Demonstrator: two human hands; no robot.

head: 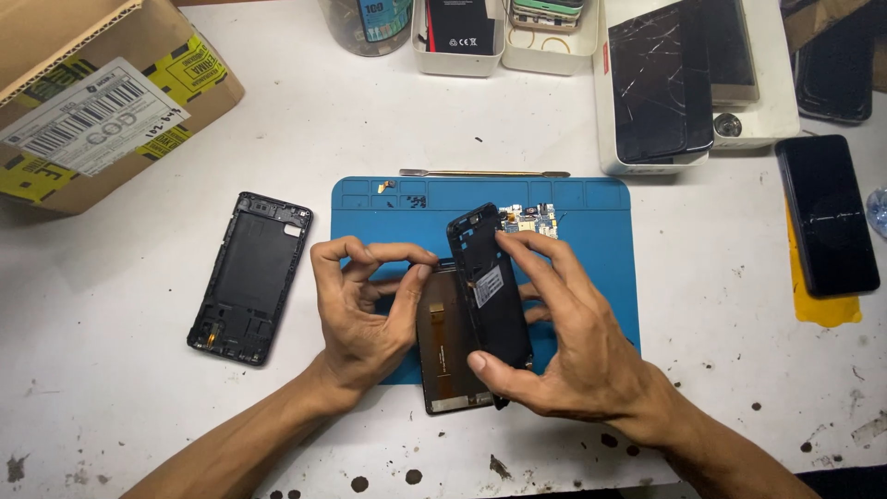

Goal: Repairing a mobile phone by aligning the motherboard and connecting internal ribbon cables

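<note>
My right hand (pixel 573 342) grips a black phone middle frame (pixel 490 291), tilted up on its long edge above a blue work mat (pixel 591 222). Under it lies a phone screen assembly (pixel 443 346) with a brown back, flat on the mat's near edge. My left hand (pixel 365 300) has its thumb and fingertips pinched at the top left edge of that screen assembly, next to the frame. A small circuit board (pixel 534 220) lies on the mat just beyond the frame.
A black phone back cover (pixel 249 275) lies left of the mat. A metal spudger (pixel 480 173) rests along the mat's far edge. A cardboard box (pixel 92 102) stands far left; white trays (pixel 693 83) with cracked phones at the back right; a dark phone (pixel 827 212) at the right.
</note>
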